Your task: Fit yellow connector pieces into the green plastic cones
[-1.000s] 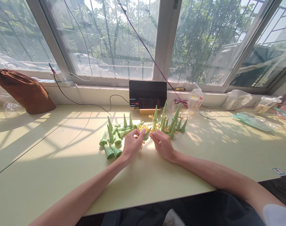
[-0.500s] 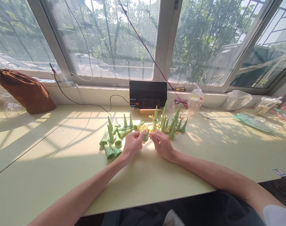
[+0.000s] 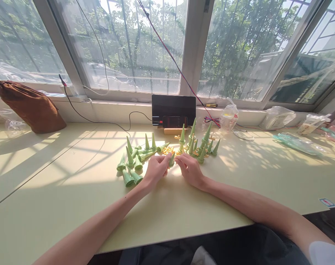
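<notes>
My left hand (image 3: pixel 157 169) is closed on a small green cone (image 3: pixel 171 160), which points upward between its fingertips. Just right of that cone, my right hand (image 3: pixel 190 169) has its thumb and fingers pinched together; whatever lies in the pinch is too small to make out. Beyond both hands is a heap of small yellow-orange pieces (image 3: pixel 167 150). Loose green cones (image 3: pixel 130 158), some upright and some lying down, spread to the left of my left hand. Past my right hand stand several green cones (image 3: pixel 206 136), some with yellow-orange pieces sticking out of their sides.
A tablet (image 3: pixel 173 105) and a phone (image 3: pixel 175 122) on a wooden stand (image 3: pixel 174 131) are behind the cones. A brown drawstring bag (image 3: pixel 32 106) stands at the far left. Plastic bags (image 3: pixel 228 116) and a green packet (image 3: pixel 297 142) lie on the right of the table (image 3: pixel 184 213).
Both hands stay almost in place. The cone in my left hand has shifted very slightly, and my fingers have moved a little around it.
</notes>
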Motion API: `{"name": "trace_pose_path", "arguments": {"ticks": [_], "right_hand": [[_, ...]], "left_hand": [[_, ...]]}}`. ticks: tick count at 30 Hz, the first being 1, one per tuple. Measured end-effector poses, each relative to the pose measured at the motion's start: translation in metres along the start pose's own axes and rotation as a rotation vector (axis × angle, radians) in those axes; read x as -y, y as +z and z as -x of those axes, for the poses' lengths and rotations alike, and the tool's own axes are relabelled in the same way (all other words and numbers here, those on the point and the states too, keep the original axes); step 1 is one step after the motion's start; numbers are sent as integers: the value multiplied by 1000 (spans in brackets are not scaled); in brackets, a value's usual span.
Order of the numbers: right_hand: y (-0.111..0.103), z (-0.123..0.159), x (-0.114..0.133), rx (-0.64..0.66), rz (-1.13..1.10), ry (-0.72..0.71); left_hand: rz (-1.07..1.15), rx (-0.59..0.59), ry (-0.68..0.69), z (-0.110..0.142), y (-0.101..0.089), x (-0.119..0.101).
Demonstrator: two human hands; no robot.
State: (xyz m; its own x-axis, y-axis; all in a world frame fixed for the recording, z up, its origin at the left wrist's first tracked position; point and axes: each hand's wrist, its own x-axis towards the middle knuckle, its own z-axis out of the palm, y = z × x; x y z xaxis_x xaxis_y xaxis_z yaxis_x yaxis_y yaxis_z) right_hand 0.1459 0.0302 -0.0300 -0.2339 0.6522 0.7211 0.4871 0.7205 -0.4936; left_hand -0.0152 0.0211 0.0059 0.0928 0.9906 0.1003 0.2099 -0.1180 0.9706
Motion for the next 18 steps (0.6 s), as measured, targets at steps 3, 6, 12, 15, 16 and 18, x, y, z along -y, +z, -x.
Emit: {"name": "trace_pose_path", "arguments": {"ticks": [3, 6, 12, 15, 16, 18], "right_hand": [[0, 0, 0, 0, 2, 4], [0, 0, -1, -1, 0, -1], [1, 0, -2, -9, 6, -8], [1, 1, -3, -6, 12, -7], [1, 1, -3, -3, 14, -5], [1, 1, -3, 1, 15, -4]], "left_hand": [[-3, 10, -17, 0, -1, -1], [1, 23, -26, 1, -1, -2], [30, 47, -38, 2, -1, -4], [33, 51, -37, 2, -2, -5], [31, 53, -38, 2, -2, -5], [27, 57, -41, 2, -2, -5]]}}
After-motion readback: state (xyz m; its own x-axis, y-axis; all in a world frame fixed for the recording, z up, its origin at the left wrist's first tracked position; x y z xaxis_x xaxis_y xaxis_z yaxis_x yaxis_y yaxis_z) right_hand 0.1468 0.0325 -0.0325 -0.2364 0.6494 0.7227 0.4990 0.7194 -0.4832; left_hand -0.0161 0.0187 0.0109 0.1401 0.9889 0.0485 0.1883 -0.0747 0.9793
